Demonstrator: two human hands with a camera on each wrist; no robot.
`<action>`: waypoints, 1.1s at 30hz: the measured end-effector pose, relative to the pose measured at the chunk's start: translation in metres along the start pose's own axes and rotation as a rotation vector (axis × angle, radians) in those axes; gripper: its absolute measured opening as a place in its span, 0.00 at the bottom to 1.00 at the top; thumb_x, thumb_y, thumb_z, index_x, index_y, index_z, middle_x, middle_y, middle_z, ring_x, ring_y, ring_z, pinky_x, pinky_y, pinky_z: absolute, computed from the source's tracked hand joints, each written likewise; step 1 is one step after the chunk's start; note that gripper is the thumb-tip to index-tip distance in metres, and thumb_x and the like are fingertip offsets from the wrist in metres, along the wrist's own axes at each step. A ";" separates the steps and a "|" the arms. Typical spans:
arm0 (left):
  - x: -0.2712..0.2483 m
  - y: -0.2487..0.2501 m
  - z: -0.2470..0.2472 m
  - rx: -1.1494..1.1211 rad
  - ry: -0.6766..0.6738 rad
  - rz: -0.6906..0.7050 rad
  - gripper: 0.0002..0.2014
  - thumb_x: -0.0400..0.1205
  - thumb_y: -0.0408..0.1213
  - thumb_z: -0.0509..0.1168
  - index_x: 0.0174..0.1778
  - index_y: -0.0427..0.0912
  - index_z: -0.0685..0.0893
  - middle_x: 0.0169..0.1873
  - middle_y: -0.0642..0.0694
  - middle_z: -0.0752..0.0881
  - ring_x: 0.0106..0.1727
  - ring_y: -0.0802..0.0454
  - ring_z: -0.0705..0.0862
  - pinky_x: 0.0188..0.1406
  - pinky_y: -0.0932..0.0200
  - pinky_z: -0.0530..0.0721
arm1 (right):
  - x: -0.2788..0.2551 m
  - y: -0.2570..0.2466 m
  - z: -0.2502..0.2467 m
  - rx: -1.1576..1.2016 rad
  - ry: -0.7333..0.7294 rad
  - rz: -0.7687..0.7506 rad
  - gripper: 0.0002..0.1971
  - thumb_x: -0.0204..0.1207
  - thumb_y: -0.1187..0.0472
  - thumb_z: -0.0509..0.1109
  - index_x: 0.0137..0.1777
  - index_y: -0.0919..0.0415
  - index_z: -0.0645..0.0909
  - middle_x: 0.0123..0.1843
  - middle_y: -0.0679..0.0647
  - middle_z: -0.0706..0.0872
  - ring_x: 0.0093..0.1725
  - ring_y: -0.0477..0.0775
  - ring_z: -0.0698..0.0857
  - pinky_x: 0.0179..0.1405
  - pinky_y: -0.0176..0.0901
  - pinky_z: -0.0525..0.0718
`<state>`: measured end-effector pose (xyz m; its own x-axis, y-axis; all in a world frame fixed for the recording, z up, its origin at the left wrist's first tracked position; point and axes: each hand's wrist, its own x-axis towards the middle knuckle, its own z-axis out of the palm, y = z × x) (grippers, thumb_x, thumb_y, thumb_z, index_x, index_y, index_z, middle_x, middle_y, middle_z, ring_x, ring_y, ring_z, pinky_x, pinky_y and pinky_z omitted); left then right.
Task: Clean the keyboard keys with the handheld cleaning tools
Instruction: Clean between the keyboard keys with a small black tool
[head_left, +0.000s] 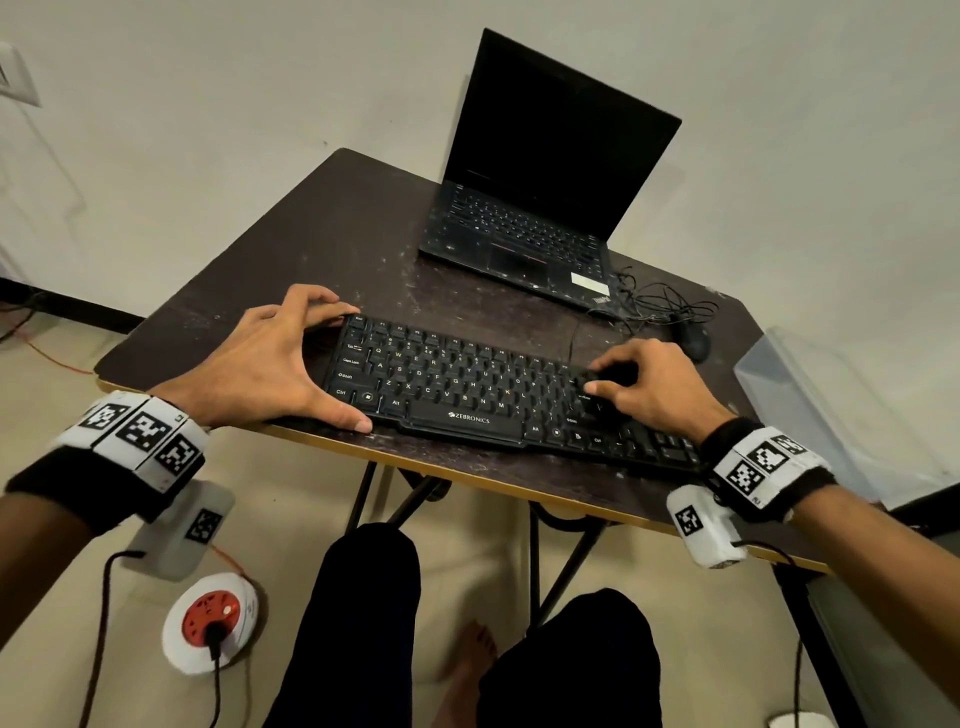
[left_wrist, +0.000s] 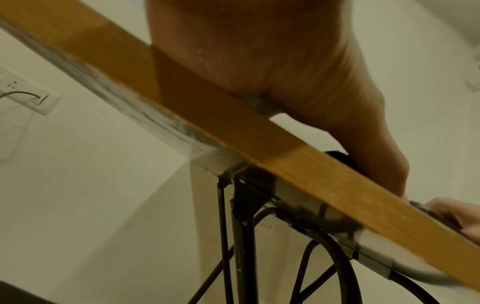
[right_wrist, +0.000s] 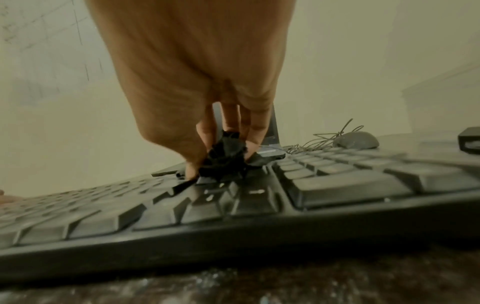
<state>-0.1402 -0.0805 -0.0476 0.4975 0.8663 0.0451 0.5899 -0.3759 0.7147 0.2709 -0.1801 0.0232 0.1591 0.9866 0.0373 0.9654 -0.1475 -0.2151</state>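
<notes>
Cream walls and a pale floor surround a small folding desk (head_left: 291, 249) with a dark, scuffed, dust-speckled top and a tan edge band. On its near edge lies the black plastic keyboard (head_left: 467, 395), matte, with white legends and a brand name under the space bar. The right hand (head_left: 654, 384) pinches a crumpled black cloth (right_wrist: 226, 154) between thumb and fingers and presses it onto keys toward the keyboard's right side; in the head view the cloth blends into the dark keys and is hard to make out. The left hand (head_left: 270, 358) braces the keyboard's left end — fingers curled over its far corner, thumb along the front edge, so that grip is clamped on the keyboard.

Behind it stands an open black laptop (head_left: 540, 171), screen dark, with a black mouse (head_left: 693, 340) and a tangle of thin cable (head_left: 660, 301) to its right. A translucent box (head_left: 810, 395), cut off at the right, looks like plastic. Under the desk are black metal legs (left_wrist: 241, 246), and a white round extension reel (head_left: 208, 629) with a red centre sits on the floor.
</notes>
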 end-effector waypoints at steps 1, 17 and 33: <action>0.000 0.001 0.000 -0.002 -0.005 -0.001 0.74 0.39 0.81 0.80 0.82 0.59 0.60 0.80 0.67 0.75 0.86 0.47 0.63 0.87 0.45 0.62 | 0.001 -0.001 0.001 0.010 0.025 -0.011 0.09 0.78 0.53 0.84 0.57 0.51 0.94 0.54 0.49 0.94 0.54 0.51 0.90 0.62 0.54 0.90; 0.001 -0.001 -0.001 -0.102 -0.023 0.020 0.73 0.39 0.79 0.84 0.80 0.58 0.61 0.85 0.63 0.75 0.85 0.57 0.73 0.88 0.42 0.72 | 0.040 -0.066 0.009 -0.035 -0.076 -0.272 0.05 0.79 0.64 0.82 0.52 0.54 0.94 0.49 0.46 0.94 0.51 0.47 0.91 0.62 0.51 0.90; -0.002 0.006 -0.003 -0.029 0.000 -0.032 0.68 0.52 0.63 0.92 0.84 0.53 0.60 0.83 0.58 0.77 0.79 0.57 0.75 0.71 0.57 0.72 | 0.086 -0.233 0.057 -0.013 -0.008 -0.511 0.03 0.74 0.54 0.81 0.47 0.49 0.94 0.40 0.45 0.92 0.39 0.44 0.83 0.45 0.37 0.75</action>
<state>-0.1390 -0.0834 -0.0412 0.4791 0.8775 0.0218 0.5866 -0.3386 0.7357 0.0476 -0.0566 0.0207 -0.3358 0.9332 0.1275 0.9218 0.3535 -0.1594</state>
